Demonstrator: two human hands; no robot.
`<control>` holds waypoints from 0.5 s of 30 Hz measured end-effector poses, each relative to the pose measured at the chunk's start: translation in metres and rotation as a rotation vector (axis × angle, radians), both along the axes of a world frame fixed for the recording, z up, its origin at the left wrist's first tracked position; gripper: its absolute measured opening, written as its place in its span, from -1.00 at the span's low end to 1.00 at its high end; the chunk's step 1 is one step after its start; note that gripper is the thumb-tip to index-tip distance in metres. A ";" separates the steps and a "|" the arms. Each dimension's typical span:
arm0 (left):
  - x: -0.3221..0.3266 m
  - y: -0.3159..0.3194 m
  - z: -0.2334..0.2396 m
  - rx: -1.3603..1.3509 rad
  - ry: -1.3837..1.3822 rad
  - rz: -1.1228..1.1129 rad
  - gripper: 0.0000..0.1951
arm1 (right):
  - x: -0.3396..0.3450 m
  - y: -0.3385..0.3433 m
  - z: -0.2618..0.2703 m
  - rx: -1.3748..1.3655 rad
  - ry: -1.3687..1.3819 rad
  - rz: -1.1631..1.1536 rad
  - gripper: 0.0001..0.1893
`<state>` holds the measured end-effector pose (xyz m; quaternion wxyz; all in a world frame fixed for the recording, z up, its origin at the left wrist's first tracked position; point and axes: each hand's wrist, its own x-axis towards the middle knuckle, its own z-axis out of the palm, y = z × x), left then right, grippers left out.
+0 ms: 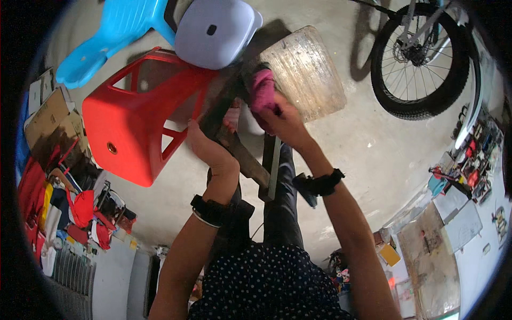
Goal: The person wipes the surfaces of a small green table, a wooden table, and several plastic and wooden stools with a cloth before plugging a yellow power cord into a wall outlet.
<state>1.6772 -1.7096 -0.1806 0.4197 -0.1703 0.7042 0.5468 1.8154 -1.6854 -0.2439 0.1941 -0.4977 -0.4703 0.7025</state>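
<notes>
A wooden stool lies tipped over before me, its worn square seat (308,76) facing away and its dark wooden legs (248,160) pointing towards my legs. My left hand (210,148) is at one dark leg on the left side, with the fingers partly hidden behind the wood. Bunched in my right hand (286,124) is a pink cloth (262,90), pressed against the stool frame beside the underside of the seat. The cloth and right hand are slightly blurred. Both wrists wear black bands.
Left of the wooden stool, a red plastic stool (120,128) lies on its side. A pale lilac stool (212,36) and a blue plastic chair (120,36) are beyond it. A bicycle wheel (420,60) stands at the far right. Piled clothes (80,208) and cardboard (48,116) line the left.
</notes>
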 end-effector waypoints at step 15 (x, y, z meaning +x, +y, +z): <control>-0.025 -0.020 -0.020 0.140 -0.059 -0.321 -0.63 | 0.035 -0.136 0.132 -0.112 -0.144 -0.054 -0.70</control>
